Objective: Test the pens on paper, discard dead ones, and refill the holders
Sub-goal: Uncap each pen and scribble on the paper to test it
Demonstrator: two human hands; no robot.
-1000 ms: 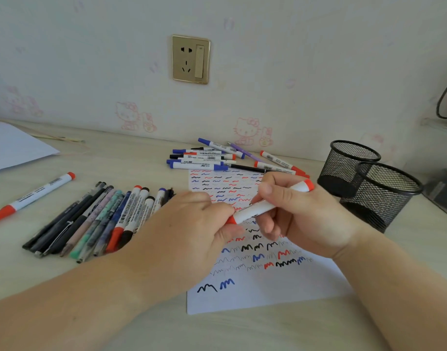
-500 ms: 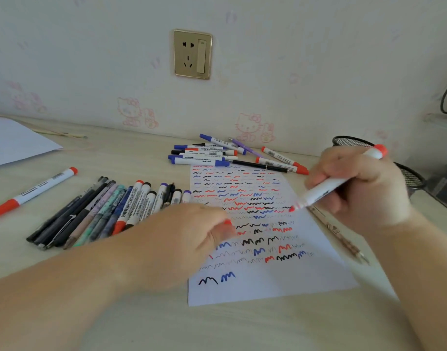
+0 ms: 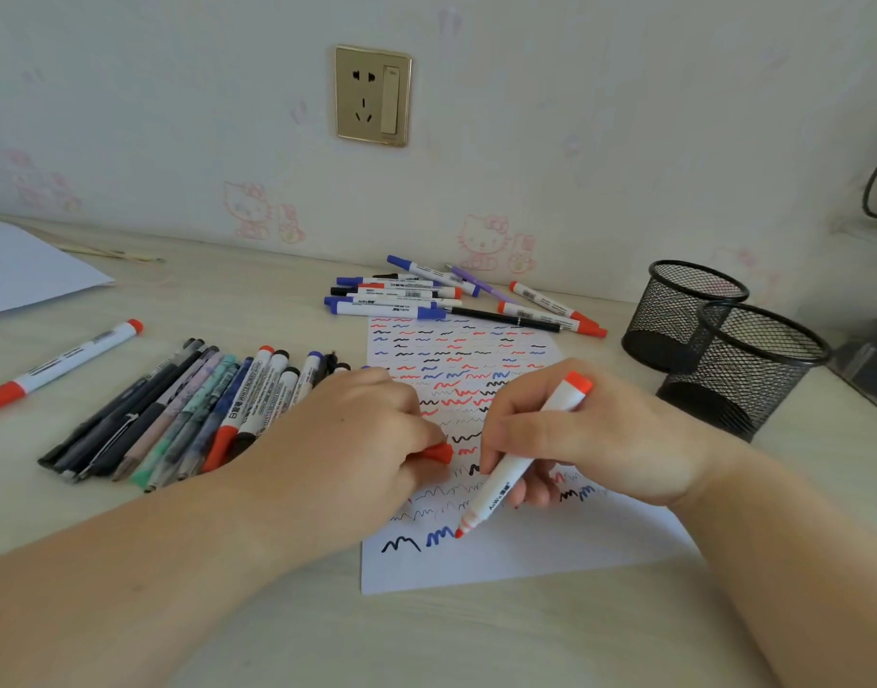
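Marker: red-tipped marker (image 3: 518, 461) gripped in right hand (image 3: 590, 434), uncapped tip on the paper (image 3: 525, 553) just right of a blue squiggle (image 3: 440, 535); barrel slants up and away to the right.
Left hand: left hand (image 3: 347, 439) rests on the sheet's left side, fingers curled round the red cap (image 3: 439, 453).
Next stroke: judged a test scribble running rightward, where the bottom strip is blank toward the sheet's right edge.
Untested row: pens (image 3: 178, 414) lie just left of the left hand, the nearer one.
Tested pile: markers (image 3: 426, 300) beyond the sheet's far edge.
Holders: two mesh cups (image 3: 724, 340) stand right, apart from the right hand.
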